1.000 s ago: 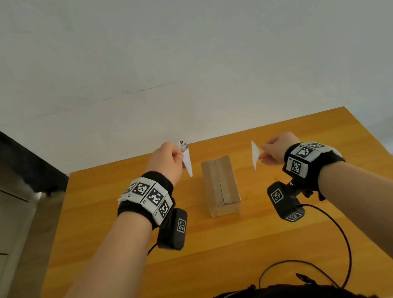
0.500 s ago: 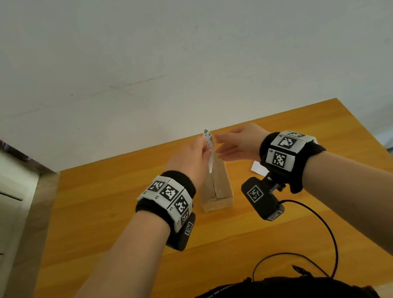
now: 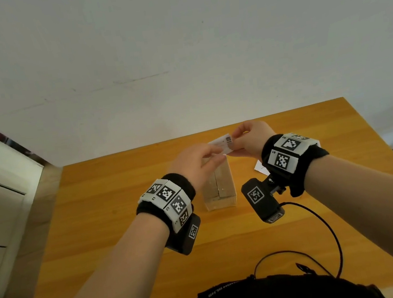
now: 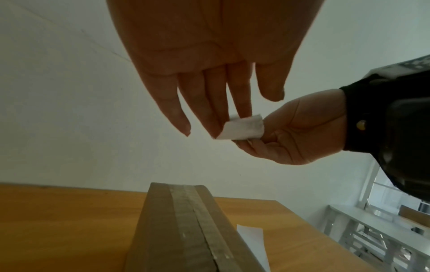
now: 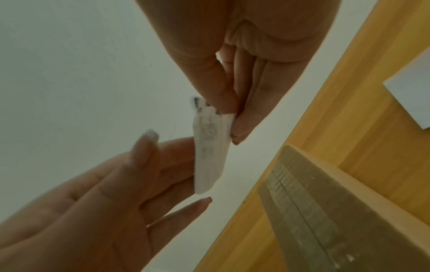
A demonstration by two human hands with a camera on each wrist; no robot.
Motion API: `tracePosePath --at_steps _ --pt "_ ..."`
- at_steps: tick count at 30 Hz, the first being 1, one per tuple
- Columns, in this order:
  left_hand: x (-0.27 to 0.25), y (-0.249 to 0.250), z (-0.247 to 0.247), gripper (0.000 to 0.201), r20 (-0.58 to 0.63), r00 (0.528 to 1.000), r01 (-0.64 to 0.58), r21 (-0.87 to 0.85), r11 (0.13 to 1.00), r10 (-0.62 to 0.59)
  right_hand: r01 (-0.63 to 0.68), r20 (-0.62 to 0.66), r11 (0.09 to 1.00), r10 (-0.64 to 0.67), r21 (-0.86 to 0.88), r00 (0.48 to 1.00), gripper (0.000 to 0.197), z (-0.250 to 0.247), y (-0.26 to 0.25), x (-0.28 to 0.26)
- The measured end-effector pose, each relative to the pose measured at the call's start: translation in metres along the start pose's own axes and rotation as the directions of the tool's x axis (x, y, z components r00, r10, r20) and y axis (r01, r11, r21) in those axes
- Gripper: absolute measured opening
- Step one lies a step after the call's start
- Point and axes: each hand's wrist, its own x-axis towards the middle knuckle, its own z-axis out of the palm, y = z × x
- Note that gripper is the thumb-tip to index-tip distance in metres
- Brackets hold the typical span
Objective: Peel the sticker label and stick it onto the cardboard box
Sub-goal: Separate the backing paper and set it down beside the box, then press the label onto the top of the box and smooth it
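Sticker label held in the air above the far end of the cardboard box — pinched at one end between thumb and fingers of the right hand, the other end touching the straight fingertips of the left hand. Box lying mid-desk, taped seam up. White backing paper flat on the desk just right of the box, toward the right edge.
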Motion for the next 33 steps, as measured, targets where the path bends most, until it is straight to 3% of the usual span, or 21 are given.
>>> tracePosePath --at_steps 3,11,14,19,25,33 --pt "0.004 -0.006 0.002 0.034 -0.027 0.999 0.027 0.022 0.999 -0.027 0.007 -0.019 0.997 -0.009 -0.083 1.0 0.029 0.0 0.001 0.004" --pt "0.011 -0.025 0.011 0.035 -0.049 0.994 0.099 -0.073 0.992 -0.102 0.011 0.128 0.988 0.008 -0.153 0.992 0.015 0.005 0.007 0.003" --pt "0.014 -0.03 0.015 0.035 -0.066 0.982 0.163 -0.18 0.97 -0.177 0.033 0.159 0.966 0.008 -0.255 0.987 0.027 0.009 0.012 0.005" --pt "0.02 -0.037 0.02 0.041 -0.048 0.975 0.205 -0.189 0.96 -0.218 0.093 0.209 0.917 -0.011 -0.387 0.978 0.053 0.014 0.017 0.009" --pt "0.029 -0.043 0.026 0.058 -0.003 0.967 0.249 -0.218 0.944 -0.256 0.107 0.217 0.877 -0.003 -0.469 0.976 0.061 0.017 0.023 0.015" --pt "0.033 -0.049 0.036 0.066 0.076 0.972 0.231 -0.165 0.959 -0.222 0.067 0.177 0.814 0.044 -0.578 0.983 0.067 0.018 0.03 0.021"
